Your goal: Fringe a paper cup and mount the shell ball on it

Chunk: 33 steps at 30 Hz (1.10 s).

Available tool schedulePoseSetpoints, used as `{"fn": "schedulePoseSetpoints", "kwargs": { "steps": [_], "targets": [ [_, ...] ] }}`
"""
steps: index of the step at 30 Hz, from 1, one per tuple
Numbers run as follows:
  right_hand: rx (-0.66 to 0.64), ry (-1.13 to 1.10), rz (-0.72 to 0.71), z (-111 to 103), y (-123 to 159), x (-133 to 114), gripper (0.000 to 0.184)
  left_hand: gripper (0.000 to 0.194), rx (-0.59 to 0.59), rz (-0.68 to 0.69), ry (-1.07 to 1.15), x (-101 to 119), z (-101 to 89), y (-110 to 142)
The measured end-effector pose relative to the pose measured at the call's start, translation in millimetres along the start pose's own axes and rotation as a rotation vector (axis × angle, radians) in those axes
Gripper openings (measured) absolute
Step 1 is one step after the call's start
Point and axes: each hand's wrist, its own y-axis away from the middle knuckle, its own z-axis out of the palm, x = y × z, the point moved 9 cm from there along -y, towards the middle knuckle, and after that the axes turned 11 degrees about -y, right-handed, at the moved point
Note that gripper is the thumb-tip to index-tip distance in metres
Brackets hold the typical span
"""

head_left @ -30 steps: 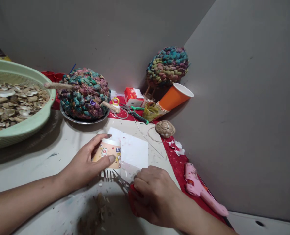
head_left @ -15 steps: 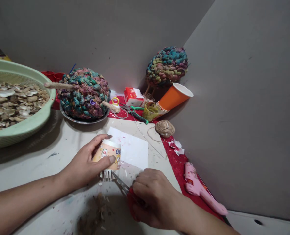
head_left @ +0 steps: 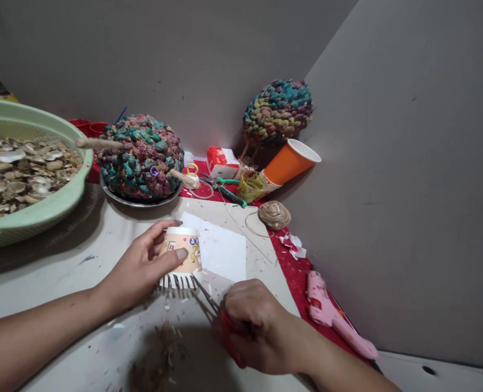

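Observed, on pale counter (head_left: pixel 135 215): left hand (head_left: pixel 139 267) gripping printed paper cup (head_left: pixel 191 262), thumb across printed side, fingers behind. Placed cup between left palm and scissors (head_left: pixel 207 295), fringed end toward wearer. Noted right hand (head_left: pixel 261 326) closed around red scissor handles, blades angled toward cup, tips at right part of cut edge. Located white sheet (head_left: pixel 225 250) flat on counter, just beside cup on its right.

Materials, by size. Recorded at far left: green plastic colander (head_left: pixel 57 212), perforated, heaped with thin, curved tan shells (head_left: pixel 13 169). Found knobbly ball (head_left: pixel 139 158) in teal, mauve and brown, resting in shallow metal dish (head_left: pixel 143 203), with fuzzy, cord-like stubs projecting. Found second rough ball (head_left: pixel 280 111) farther back, in blue, olive and mauve. Logged pink glue gun (head_left: pixel 339 321), smooth and hard-looking, at right edge on red cloth (head_left: pixel 293 277); tilted orange cup (head_left: pixel 286 163) with white rim; coiled fibrous twine (head_left: pixel 274 215). Described printed cup as peach with cartoon figures, white band at far end, narrow white strips (head_left: pixel 179 281) at near end.

Compared with previous frame: shifted cup and left hand slightly away from wearer; raised thumb likewise; moved scissor tips along with cup. Now showing more strips, spread wider below left thumb.
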Motion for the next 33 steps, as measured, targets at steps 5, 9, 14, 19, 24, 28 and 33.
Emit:
{"fn": "schedulePoseSetpoints", "kwargs": {
  "steps": [5, 9, 14, 19, 24, 28, 33],
  "targets": [
    [-0.021, -0.014, -0.019, 2, -2, -2, 0.022, 0.059, -0.004, 0.035, -0.033, -1, -0.9, 0],
    [-0.013, 0.110, -0.020, 1, -3, -6, 0.021, 0.057, -0.006, 0.046, -0.065, -2, -2.1, 0],
    [0.033, 0.255, -0.039, -2, -2, -10, 0.017, 0.054, -0.033, 0.032, -0.050, -1, 2.0, 0],
    [0.057, 0.329, -0.053, -2, -1, -13, 0.017, 0.051, -0.026, 0.028, -0.079, 0, 3.8, 0],
    [0.039, 0.314, -0.071, 2, 0, -13, 0.017, 0.051, -0.017, 0.034, -0.124, -3, 3.5, 0],
    [0.053, 0.301, -0.094, 0, 0, -16, 0.017, 0.050, -0.013, 0.044, -0.146, -4, 2.5, -1],
    [0.054, 0.309, -0.104, 1, 1, -18, 0.018, 0.050, -0.015, 0.046, -0.146, -4, 2.0, -2]
  ]
}}
